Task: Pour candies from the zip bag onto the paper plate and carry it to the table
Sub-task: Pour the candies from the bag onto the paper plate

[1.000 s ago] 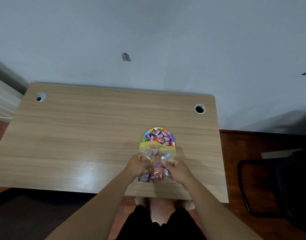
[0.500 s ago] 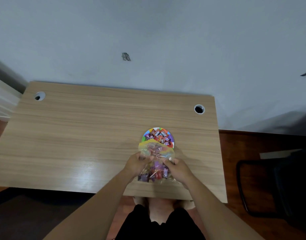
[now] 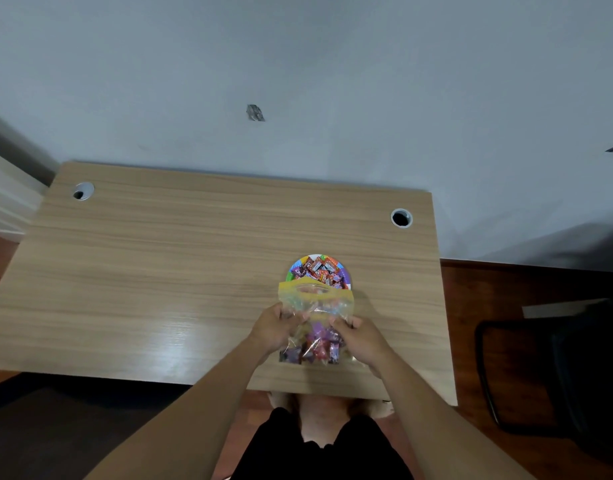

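Note:
A clear zip bag (image 3: pixel 315 306) with a yellow zip strip lies tilted over the near rim of a colourful paper plate (image 3: pixel 345 274). Wrapped candies (image 3: pixel 319 269) are piled on the plate, and more candies (image 3: pixel 312 348) stay in the bag's lower end. My left hand (image 3: pixel 275 325) pinches the bag's left side and my right hand (image 3: pixel 362 337) pinches its right side, both around the middle. The bag's mouth faces the plate and hides the plate's near edge.
The wooden desk (image 3: pixel 159 271) stands against a grey wall, with cable holes at the far left (image 3: pixel 82 191) and far right (image 3: pixel 401 218). A black chair (image 3: pixel 554 372) is on the right over a red-brown floor. My legs show below the desk's near edge.
Both hands have slid up from the bag's lower sides to its middle, and the bag has bunched there. The plate and its candies have stayed in place.

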